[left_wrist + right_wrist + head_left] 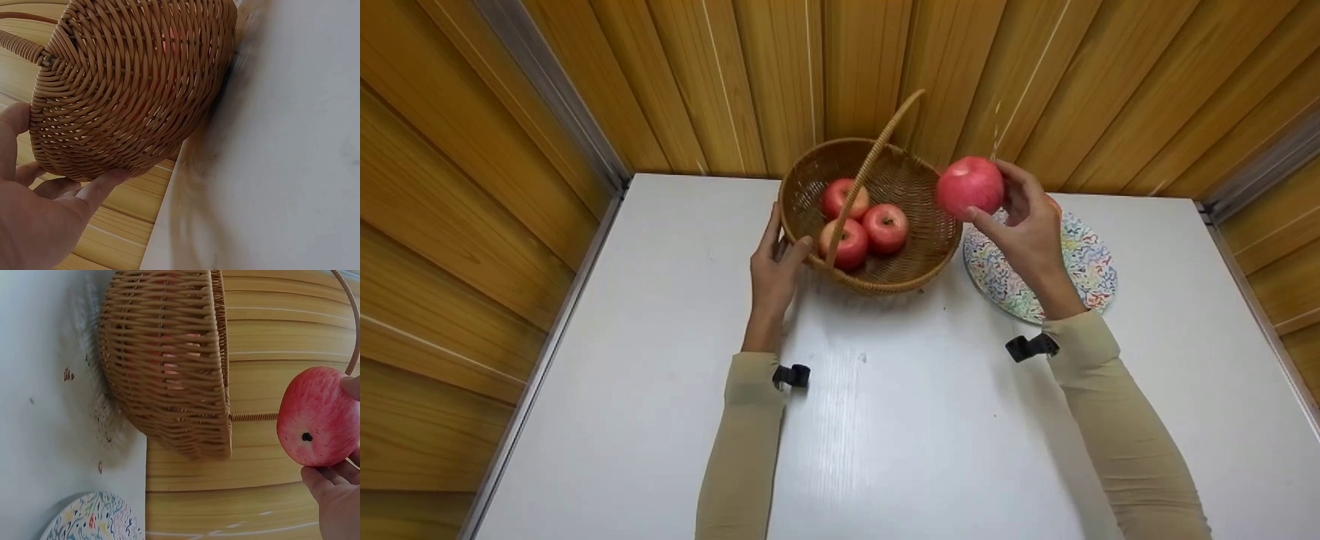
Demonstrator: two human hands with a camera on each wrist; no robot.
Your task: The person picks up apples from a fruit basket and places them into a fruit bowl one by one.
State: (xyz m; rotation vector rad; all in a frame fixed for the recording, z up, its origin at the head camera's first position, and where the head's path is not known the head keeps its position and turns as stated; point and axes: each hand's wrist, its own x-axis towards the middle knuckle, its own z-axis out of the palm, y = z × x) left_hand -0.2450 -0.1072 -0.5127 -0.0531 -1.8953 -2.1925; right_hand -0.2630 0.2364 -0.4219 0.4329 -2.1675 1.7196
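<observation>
Sleeves (1132,435), hands (1033,236), apple (969,187) in the right

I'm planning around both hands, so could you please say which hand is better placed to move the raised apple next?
Likely the right hand: its fingers grip that apple near the basket. The left hand touches the basket's opposite side, away from this apple.

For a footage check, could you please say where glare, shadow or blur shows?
Head view: pale glare streaks the white table, soft shadow in front of the basket; left wrist: blurred, brownish reflections on the table; right wrist: soft shadow beside the basket.
</observation>
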